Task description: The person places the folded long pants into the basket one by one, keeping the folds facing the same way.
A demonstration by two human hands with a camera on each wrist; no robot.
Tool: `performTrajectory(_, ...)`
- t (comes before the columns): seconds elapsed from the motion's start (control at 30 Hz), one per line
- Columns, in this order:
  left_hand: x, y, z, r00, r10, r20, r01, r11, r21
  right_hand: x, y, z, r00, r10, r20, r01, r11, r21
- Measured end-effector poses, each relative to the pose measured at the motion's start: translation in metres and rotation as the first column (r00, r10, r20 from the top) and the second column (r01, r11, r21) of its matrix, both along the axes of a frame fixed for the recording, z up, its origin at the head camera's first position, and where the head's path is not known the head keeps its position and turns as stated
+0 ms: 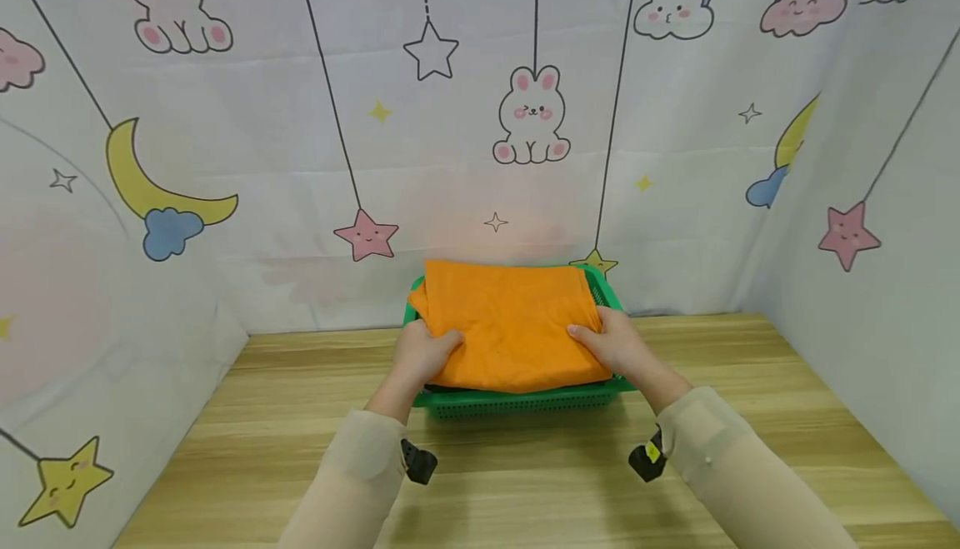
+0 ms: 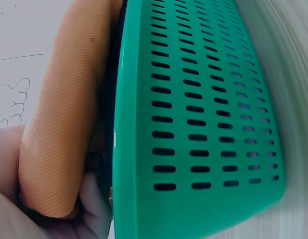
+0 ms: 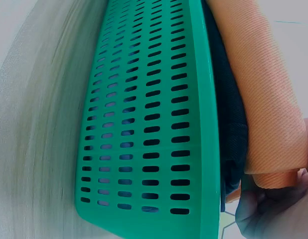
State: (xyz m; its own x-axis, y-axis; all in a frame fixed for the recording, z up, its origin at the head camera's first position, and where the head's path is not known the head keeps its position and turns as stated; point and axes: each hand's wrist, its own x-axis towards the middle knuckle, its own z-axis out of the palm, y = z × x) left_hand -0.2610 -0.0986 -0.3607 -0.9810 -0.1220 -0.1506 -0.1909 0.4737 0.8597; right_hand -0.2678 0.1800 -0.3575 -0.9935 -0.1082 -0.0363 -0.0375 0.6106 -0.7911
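Note:
A folded orange cloth [image 1: 517, 328] lies across the top of a green plastic basket [image 1: 525, 403] with slotted walls. My left hand [image 1: 427, 351] grips the cloth's left side, thumb on top and fingers beneath, as the left wrist view shows. At the opposite side my right hand [image 1: 618, 344] holds the cloth the same way, its fingers [image 3: 248, 204] under the folded edge. Below the orange cloth, dark folded fabric [image 3: 229, 114] fills the basket up to its rim. What lies deeper in the basket is mostly hidden.
The basket stands on a wood-grain table [image 1: 315, 441], close to the back. A white curtain [image 1: 465, 141] printed with bunnies, stars and moons hangs behind it and along both sides. Black wrist cameras [image 1: 418, 461] sit below the sleeves.

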Motion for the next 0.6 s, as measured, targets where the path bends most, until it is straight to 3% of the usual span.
performTrajectory(0.37,0.003,-0.0052,-0.0011,0.999,-0.038,-0.01,0.036,0.994,-0.106,-0.0001,-0.0003,-0.0046,0.997,0.016,-0.074,-0.006,0.99,0.144)
performTrajectory(0.6,0.0026,-0.0053,-0.0039,0.999,-0.052,-0.01,0.05,0.983,-0.176,0.0012,-0.0026,-0.0078,0.992,0.034,-0.118,-0.013,0.985,0.172)
